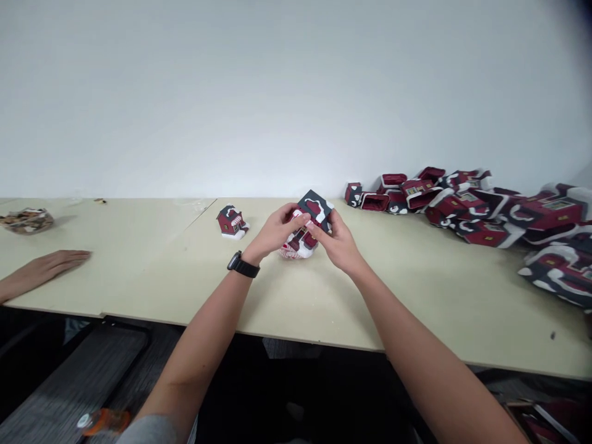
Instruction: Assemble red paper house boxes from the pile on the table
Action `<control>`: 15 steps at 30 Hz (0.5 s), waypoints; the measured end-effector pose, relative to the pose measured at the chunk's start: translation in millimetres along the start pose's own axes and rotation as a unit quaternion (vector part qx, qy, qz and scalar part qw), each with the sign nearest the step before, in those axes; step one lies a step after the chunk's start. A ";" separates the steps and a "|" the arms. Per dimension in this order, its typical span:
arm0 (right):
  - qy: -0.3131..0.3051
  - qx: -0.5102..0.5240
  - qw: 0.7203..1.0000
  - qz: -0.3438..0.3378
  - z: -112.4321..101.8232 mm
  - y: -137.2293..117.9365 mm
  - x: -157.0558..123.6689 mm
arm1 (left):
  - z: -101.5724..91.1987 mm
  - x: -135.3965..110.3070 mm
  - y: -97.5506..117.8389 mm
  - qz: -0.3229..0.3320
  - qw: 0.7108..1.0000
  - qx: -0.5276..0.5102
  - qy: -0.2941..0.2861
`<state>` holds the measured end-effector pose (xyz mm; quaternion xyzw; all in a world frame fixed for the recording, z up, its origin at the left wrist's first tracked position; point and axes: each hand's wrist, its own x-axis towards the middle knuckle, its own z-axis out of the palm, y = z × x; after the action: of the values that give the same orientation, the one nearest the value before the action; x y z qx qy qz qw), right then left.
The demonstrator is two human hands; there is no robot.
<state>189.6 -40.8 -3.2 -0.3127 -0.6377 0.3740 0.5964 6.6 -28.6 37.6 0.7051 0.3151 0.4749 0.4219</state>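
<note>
Both my hands meet over the middle of the pale table (pixel 416 296). My left hand (pixel 274 233), with a black watch on its wrist, and my right hand (pixel 338 242) grip a small red, black and white house-shaped box (pixel 316 209) from either side. Under the box, partly hidden by my fingers, sits a small red and white model house (pixel 300 243). Another small red model house (pixel 232 222) stands alone on the table to the left of my hands.
Several red, black and white house-printed boxes (pixel 467 203) lie heaped along the wall at the right. Another person's hand (pixel 44 268) rests flat on the table at the far left. A brownish pile (pixel 26 220) lies at the far left rear.
</note>
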 end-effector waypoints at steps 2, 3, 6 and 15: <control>-0.001 -0.009 1.000 0.008 -0.5 -1.3 -0.7 | 3.1 -1.7 0.3 -0.007 0.999 -0.027 0.015; -0.002 -0.013 1.000 0.006 -0.9 -1.5 -1.0 | 5.6 -2.6 1.0 -0.009 0.999 -0.036 0.019; -0.011 -0.019 1.000 -0.005 -3.4 -1.6 -2.6 | 13.5 -5.8 4.1 -0.020 0.999 -0.041 0.024; 0.016 -0.036 0.999 -0.023 -13.3 3.5 -1.4 | -114.6 -73.2 -7.3 -0.044 0.902 0.083 0.422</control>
<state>202.8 -38.9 -6.8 -0.3254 -0.6484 0.3320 0.6029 -126.6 -53.3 23.6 0.4564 0.5330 0.6809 0.2097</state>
